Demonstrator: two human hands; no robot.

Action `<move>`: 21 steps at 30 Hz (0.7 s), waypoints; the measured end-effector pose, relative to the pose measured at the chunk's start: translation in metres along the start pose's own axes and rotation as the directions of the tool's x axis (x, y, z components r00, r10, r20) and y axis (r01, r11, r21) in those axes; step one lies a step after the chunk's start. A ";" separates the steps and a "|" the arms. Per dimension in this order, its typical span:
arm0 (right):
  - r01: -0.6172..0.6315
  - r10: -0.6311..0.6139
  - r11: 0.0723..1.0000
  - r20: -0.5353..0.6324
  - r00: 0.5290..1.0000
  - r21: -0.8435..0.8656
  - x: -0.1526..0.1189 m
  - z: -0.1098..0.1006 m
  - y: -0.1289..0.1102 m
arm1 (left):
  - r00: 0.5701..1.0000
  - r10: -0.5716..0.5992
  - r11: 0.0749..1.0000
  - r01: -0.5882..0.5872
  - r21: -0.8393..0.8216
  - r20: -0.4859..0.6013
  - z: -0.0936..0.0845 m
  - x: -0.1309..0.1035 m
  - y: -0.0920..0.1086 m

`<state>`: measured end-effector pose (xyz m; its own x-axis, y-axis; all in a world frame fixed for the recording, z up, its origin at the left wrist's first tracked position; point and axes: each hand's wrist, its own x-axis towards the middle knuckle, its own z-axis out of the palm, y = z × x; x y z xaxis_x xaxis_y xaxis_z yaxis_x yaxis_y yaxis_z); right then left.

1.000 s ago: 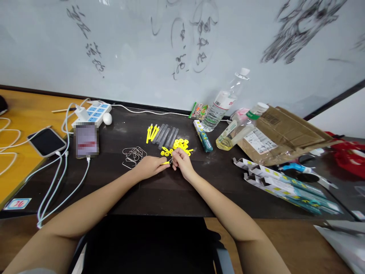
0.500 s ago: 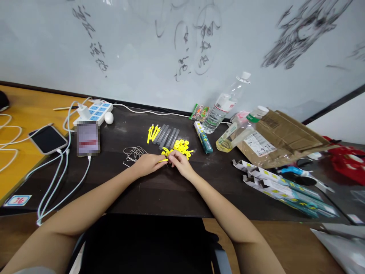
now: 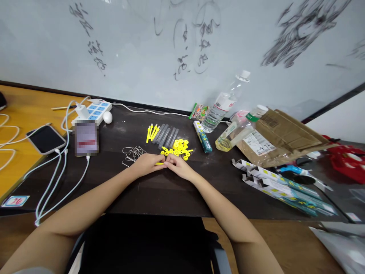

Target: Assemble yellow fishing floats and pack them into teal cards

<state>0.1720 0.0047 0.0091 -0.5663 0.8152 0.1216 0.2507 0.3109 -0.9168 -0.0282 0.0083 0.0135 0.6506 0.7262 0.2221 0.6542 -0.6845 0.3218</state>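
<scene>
My left hand (image 3: pixel 146 164) is closed on a small yellow piece (image 3: pixel 159 163) over the dark table. My right hand (image 3: pixel 178 166) meets it, its fingertips pinched together at the end of that piece; whether they hold a part of their own is hidden. Just beyond my hands lie several yellow round parts (image 3: pixel 181 144) in a pile. Behind them are clear tubes (image 3: pixel 171 137) in a row, with slim yellow sticks (image 3: pixel 155 132) to their left. A tangle of thin metal wires (image 3: pixel 133 153) lies left of my left hand.
At the left are a power strip (image 3: pixel 98 111), two phones and white cables. A small teal box (image 3: pixel 203 137), a water bottle (image 3: pixel 218 112) and a bottle of yellowish liquid (image 3: pixel 238 131) stand or lie to the right, near a brown package (image 3: pixel 291 139) and opened boxes (image 3: pixel 282 186).
My right hand has shifted slightly left and down, and its fingertips now meet those of my left hand. The view has moved a little.
</scene>
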 end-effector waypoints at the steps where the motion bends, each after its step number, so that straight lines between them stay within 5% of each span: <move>1: -0.012 0.012 1.000 -0.011 1.000 -0.003 0.000 0.000 0.000 | 1.000 -0.017 1.000 0.017 -0.005 -0.012 0.000 0.000 0.000; 9: -0.178 0.238 0.944 -0.200 0.950 0.277 0.006 -0.005 0.006 | 0.936 -0.296 0.937 0.246 -0.247 -0.189 -0.007 0.003 0.001; 15: -0.200 0.376 0.767 -0.175 0.910 0.610 0.004 -0.007 -0.003 | 0.801 -0.491 0.773 0.220 -0.594 -0.343 -0.002 0.007 -0.010; 18: -0.173 0.384 0.710 -0.169 0.908 0.682 0.004 -0.007 -0.007 | 0.741 -0.619 0.590 0.222 -0.776 -0.259 0.004 0.011 -0.013; 21: -0.181 0.366 0.702 -0.132 0.921 0.689 0.004 -0.004 -0.009 | 0.767 -0.640 0.348 0.237 -0.907 -0.046 0.008 0.015 -0.010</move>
<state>0.1706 0.0072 0.0191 -0.3264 0.9291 -0.1738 -0.2624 -0.2657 -0.9277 -0.0220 0.0254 0.0059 0.0625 0.9980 0.0062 0.0324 -0.0083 0.9994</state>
